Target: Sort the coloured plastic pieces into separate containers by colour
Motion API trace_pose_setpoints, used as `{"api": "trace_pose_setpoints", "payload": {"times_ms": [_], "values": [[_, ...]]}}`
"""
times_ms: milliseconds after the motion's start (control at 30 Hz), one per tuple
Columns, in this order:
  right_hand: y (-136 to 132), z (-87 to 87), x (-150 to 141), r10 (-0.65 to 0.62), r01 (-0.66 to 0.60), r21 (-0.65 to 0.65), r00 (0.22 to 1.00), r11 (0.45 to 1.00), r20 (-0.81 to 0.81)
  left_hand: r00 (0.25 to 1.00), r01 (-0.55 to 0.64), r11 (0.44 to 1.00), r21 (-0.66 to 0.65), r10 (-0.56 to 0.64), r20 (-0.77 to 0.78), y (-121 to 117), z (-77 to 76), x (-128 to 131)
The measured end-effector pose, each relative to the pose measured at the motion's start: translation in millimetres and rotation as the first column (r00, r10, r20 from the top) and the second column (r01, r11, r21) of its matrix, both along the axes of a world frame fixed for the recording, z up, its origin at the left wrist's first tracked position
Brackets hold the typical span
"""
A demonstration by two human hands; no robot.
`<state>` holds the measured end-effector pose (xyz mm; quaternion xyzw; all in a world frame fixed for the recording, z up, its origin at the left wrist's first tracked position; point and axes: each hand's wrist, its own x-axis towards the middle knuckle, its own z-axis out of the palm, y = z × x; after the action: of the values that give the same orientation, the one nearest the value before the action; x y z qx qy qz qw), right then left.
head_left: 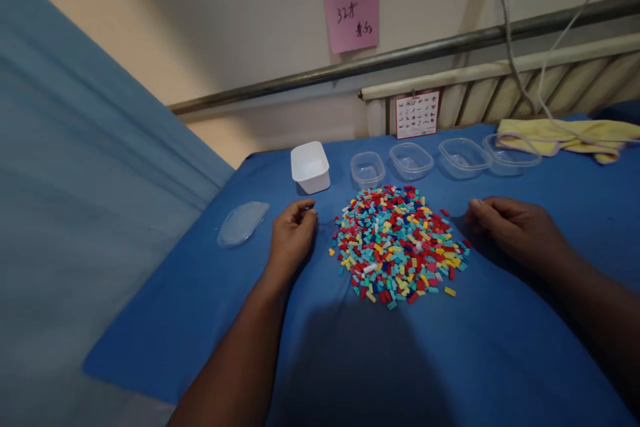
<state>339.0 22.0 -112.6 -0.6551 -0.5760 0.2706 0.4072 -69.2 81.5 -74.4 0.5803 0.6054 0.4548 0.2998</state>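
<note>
A wide heap of small plastic building bricks (400, 240) in red, light blue, yellow, white and dark blue lies on the blue cloth. Left of it, my left hand (293, 233) rests on the cloth with its fingers curled in and the thumb close to the index finger. My right hand (513, 230) lies on the other side of the heap, loosely closed, thumb against the index finger. Neither hand touches the heap, and nothing shows in their fingers. The palms are hidden.
Behind the heap stand a white tub (310, 177) and several clear plastic containers (367, 170). A clear lid (243, 223) lies at the left. A yellow cloth (565, 133) and a small picture card (417, 115) are at the back, near the radiator. A curtain (75, 213) hangs left.
</note>
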Motion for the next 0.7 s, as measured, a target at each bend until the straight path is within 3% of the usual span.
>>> {"api": "trace_pose_setpoints", "payload": {"times_ms": [133, 233, 433, 533, 700], "values": [[1.5, -5.3, 1.1, 0.016, -0.016, -0.012, 1.000, 1.000, -0.007, 0.999, -0.019, 0.995, -0.100, 0.015, -0.046, 10.7, -1.6, -23.5], [3.1, -8.1, 1.1, 0.026, -0.027, -0.012, 0.999, 1.000, -0.032, 0.998, -0.026, 0.985, -0.169, 0.016, -0.059, 31.3, 8.7, -38.4], [2.4, -6.2, -1.0, 0.059, -0.060, -0.008, 0.995, 0.998, -0.074, 0.955, -0.295, 0.949, -0.108, 0.295, -0.018, 73.5, 42.0, -51.4], [2.9, -6.0, -1.3, 0.061, -0.063, -0.013, 0.994, 0.998, -0.090, 0.952, -0.307, 0.947, -0.091, 0.307, -0.015, 65.0, 37.2, -43.9], [7.0, -14.4, 3.2, 0.082, -0.083, -0.006, 0.992, 0.997, -0.093, 0.996, -0.069, 0.997, -0.018, 0.068, -0.060, 27.0, 11.6, -11.7]]}}
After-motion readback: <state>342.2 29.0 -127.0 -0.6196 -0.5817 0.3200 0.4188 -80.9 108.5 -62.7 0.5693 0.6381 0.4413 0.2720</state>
